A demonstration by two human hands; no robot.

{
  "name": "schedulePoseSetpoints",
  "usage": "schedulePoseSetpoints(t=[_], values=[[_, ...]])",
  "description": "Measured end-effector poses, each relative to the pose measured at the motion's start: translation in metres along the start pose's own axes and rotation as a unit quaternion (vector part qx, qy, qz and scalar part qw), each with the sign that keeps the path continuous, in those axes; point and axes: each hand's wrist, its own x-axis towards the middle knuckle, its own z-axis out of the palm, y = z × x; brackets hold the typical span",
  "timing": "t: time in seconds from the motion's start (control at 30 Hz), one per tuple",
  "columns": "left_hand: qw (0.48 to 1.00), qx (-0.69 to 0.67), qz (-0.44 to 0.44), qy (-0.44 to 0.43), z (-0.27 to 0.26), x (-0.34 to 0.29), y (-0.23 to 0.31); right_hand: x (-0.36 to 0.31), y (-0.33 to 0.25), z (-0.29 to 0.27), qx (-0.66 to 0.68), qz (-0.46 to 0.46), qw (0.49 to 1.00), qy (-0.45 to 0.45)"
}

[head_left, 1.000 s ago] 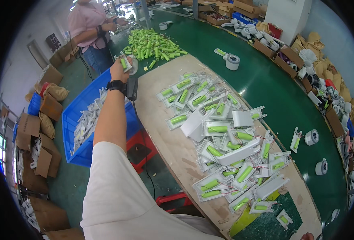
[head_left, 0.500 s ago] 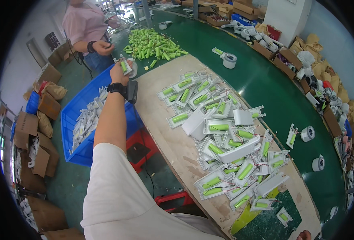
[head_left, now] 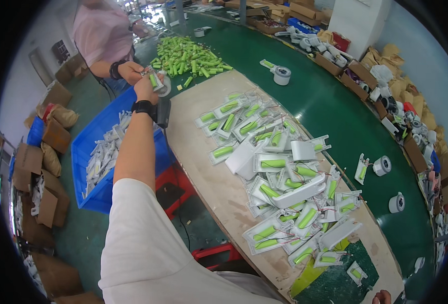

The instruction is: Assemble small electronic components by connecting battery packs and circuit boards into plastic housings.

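My left hand point(head_left: 145, 90), a dark watch on its wrist, is stretched far over the table's left edge. Its fingers are closed on a white plastic casing with a green battery point(head_left: 153, 81). A co-worker's hand point(head_left: 131, 72) touches the same casing from the far side. Right beside it is a round white part point(head_left: 164, 87); whether it is joined to the casing I cannot tell. My right hand point(head_left: 382, 297) shows only as a few fingertips at the lower right, by the board's near end. A single white casing point(head_left: 357, 273) lies near it, on a dark green patch.
White casings with green batteries and thin wires point(head_left: 285, 175) are heaped on the wooden board point(head_left: 193, 116). Beyond lies a pile of green batteries point(head_left: 188, 58). A blue bin point(head_left: 89, 197) of white parts stands left, near a red stool point(head_left: 176, 187). Round-headed white units point(head_left: 282, 76) line the green table.
The co-worker's hand has come forward and down onto the casing in my left hand. My left hand has shifted slightly left in view, as has the whole scene.
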Motion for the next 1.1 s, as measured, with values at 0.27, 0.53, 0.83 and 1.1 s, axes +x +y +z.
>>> schedulePoseSetpoints(t=[0.27,0.53,0.83,1.1], values=[[1.0,-0.007,0.006,-0.001,0.0,0.039,0.026,-0.009,0.0,-0.003,-0.027,-0.007,1.0,0.002],[0.999,0.033,0.015,0.007,0.003,0.02,0.043,-0.019,0.007,-0.001,-0.001,0.035,0.999,0.016],[0.961,0.276,0.017,0.028,0.028,-0.015,0.044,-0.022,0.012,-0.001,-0.021,0.034,0.999,0.002],[0.956,0.265,0.079,-0.098,0.074,-0.049,0.061,-0.042,0.035,0.005,0.038,0.046,0.998,-0.001]])
